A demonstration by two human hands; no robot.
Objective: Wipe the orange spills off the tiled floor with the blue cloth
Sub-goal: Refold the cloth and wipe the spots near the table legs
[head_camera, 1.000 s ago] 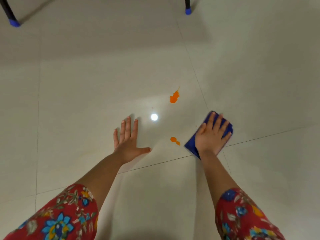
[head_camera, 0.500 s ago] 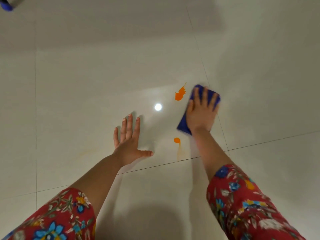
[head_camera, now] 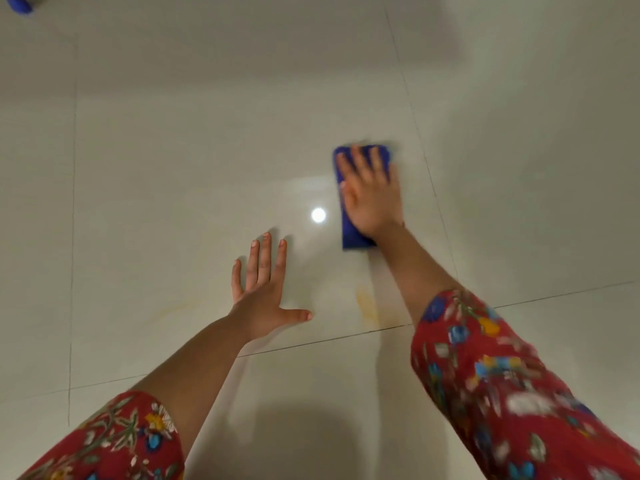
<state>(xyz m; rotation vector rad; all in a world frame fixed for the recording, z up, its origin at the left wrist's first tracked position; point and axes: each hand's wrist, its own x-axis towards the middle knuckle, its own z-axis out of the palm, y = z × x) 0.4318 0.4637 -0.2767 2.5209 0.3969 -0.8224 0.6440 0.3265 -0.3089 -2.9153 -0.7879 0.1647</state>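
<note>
My right hand (head_camera: 370, 192) lies flat with straight fingers on the folded blue cloth (head_camera: 349, 233), pressing it onto the pale tiled floor (head_camera: 173, 168). The cloth covers the spot where the larger orange spill was, so that spill is hidden. A faint yellowish smear (head_camera: 366, 304) remains on the tile nearer me, just above a grout line. My left hand (head_camera: 263, 289) rests palm-down on the floor, fingers spread, to the left of the smear and apart from the cloth.
A bright light reflection (head_camera: 318, 215) shines on the tile between my hands. A blue-capped furniture leg (head_camera: 19, 3) stands at the far top left. Grout lines cross the floor near my forearms. A faint streak (head_camera: 176, 308) marks the tile left of my left hand.
My right hand slid the cloth away from me and to the left, over the larger orange spill. The small orange drop is now only a faint smear. My left hand stayed put.
</note>
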